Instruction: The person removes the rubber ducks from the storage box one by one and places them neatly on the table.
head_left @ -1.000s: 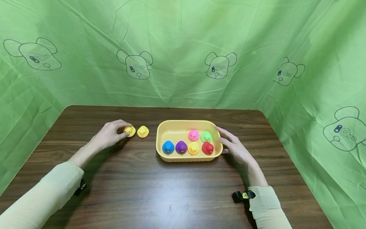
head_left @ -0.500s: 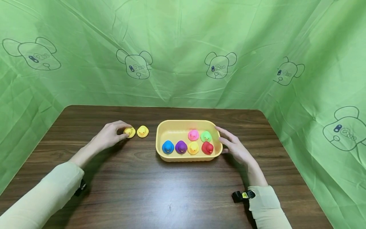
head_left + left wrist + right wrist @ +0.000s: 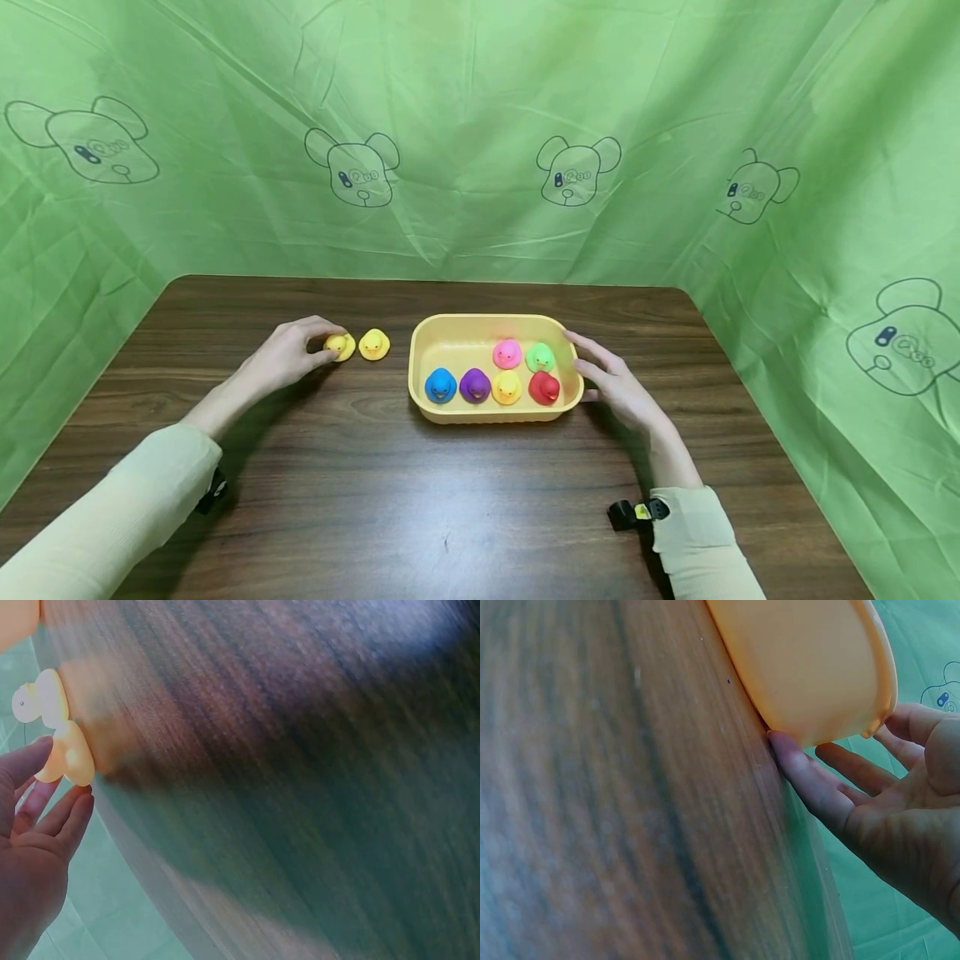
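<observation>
My left hand point(image 3: 287, 354) pinches a small yellow rubber duck point(image 3: 342, 347) between thumb and fingers on the table's left side. In the left wrist view that duck point(image 3: 77, 756) sits on the table, with the fingertips at its base. Just right of it stands a second yellow rubber duck point(image 3: 374, 345). My right hand point(image 3: 618, 392) rests its extended fingers against the right end of a pale yellow plastic basin point(image 3: 480, 417). The right wrist view shows fingers spread from the basin's point(image 3: 810, 675) rim to its base.
Inside the basin, blue point(image 3: 441, 386), purple point(image 3: 475, 386), yellow point(image 3: 506, 387) and red point(image 3: 544, 387) ducks form the front row. Pink point(image 3: 507, 354) and green point(image 3: 540, 357) ducks are behind them. A green curtain point(image 3: 465, 225) surrounds the wooden table point(image 3: 360, 500).
</observation>
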